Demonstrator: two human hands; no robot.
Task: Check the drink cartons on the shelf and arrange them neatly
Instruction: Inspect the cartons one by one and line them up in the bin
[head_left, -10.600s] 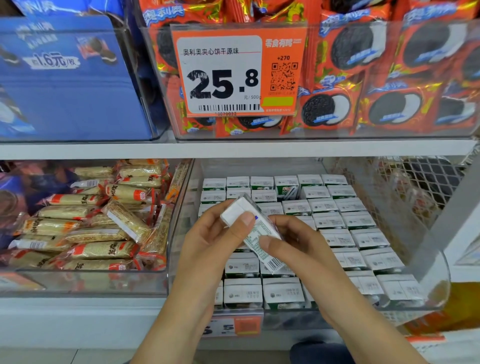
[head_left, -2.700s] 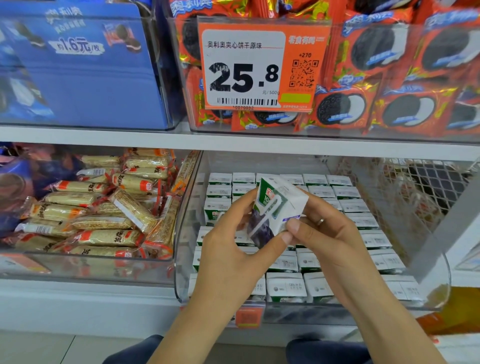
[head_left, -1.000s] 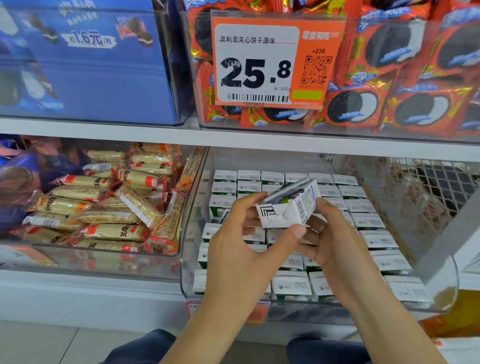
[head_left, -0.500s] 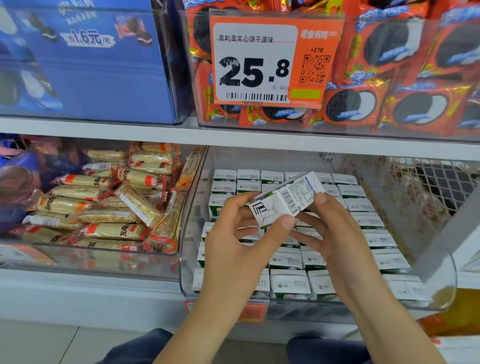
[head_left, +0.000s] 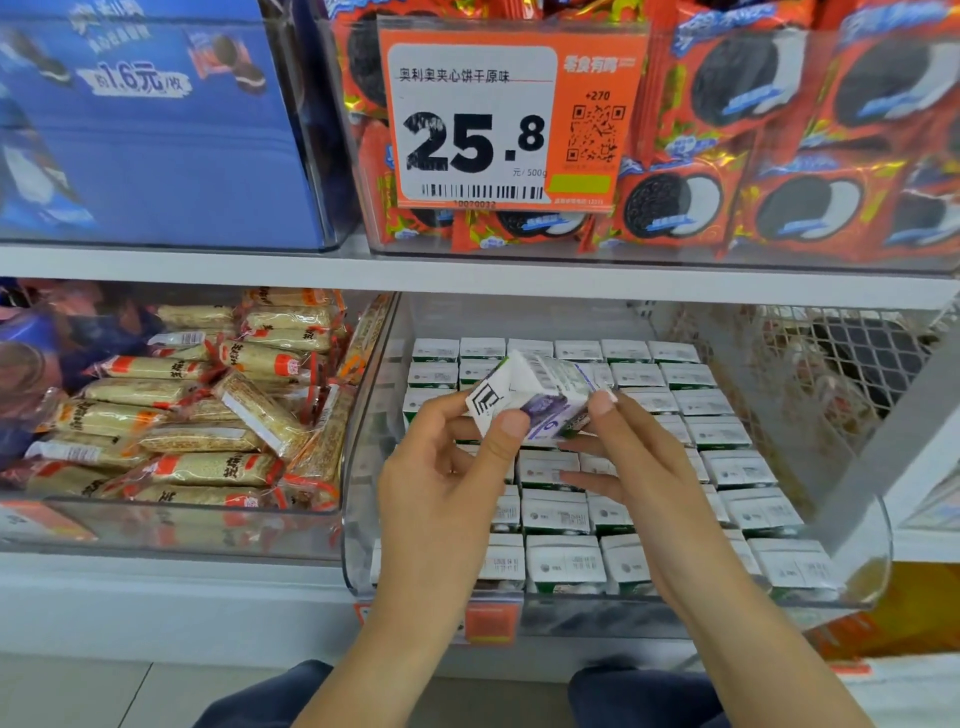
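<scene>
Clear curved-front plastic shelf bin (head_left: 878, 540) packed with rows of small white-and-green drink cartons (head_left: 563, 564), tops up so dates read at a glance. Above them, one white carton with purple print (head_left: 535, 397) held tilted, likely for label inspection. Left hand (head_left: 441, 483) pinches its near end, thumb on top. Right hand (head_left: 639, 467) pinches the far end with its fingertips.

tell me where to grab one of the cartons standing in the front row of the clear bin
Take a front-row carton by its top end, pinching the two broad faces from above. The cartons stand upright and packed side by side, so only their tops are free, and the clear bin wall blocks a grip from the front. Both hands are busy with the held carton.
</scene>
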